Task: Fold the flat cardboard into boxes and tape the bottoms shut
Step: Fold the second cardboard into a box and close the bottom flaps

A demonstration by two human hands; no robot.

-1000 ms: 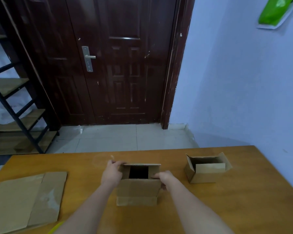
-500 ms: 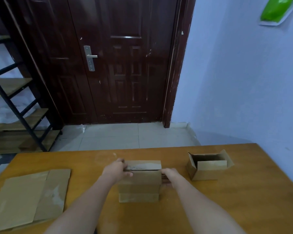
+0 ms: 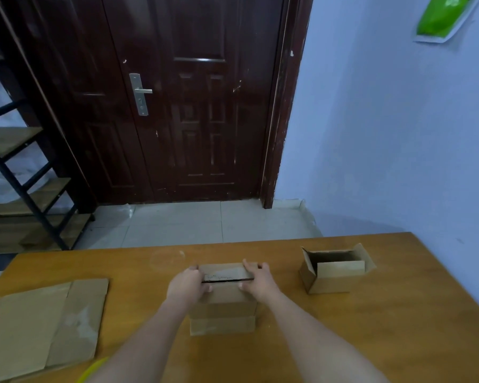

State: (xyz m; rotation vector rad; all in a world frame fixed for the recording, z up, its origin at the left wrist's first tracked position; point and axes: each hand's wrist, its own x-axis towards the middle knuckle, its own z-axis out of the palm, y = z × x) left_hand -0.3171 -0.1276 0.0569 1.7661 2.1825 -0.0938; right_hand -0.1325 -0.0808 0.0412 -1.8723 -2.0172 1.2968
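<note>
A small cardboard box (image 3: pixel 223 313) stands on the wooden table (image 3: pixel 371 327) in front of me, its top flaps folded down with a thin dark gap between them. My left hand (image 3: pixel 187 286) grips the box's upper left edge. On the upper right side my right hand (image 3: pixel 260 280) lies with fingers over the far flap and thumb on the near flap. A second folded box (image 3: pixel 335 272) with its flaps standing up sits to the right. Flat cardboard sheets (image 3: pixel 42 324) lie at the left.
A yellow curved object (image 3: pixel 93 369) shows at the bottom edge near my left arm. Beyond the table are a tiled floor, a dark wooden door (image 3: pixel 194 100), stairs (image 3: pixel 20 172) at the left and a blue wall on the right.
The box's opening was visible one second ago; both flaps now lie folded over it. My hands moved from the box's sides up onto its top edges.
</note>
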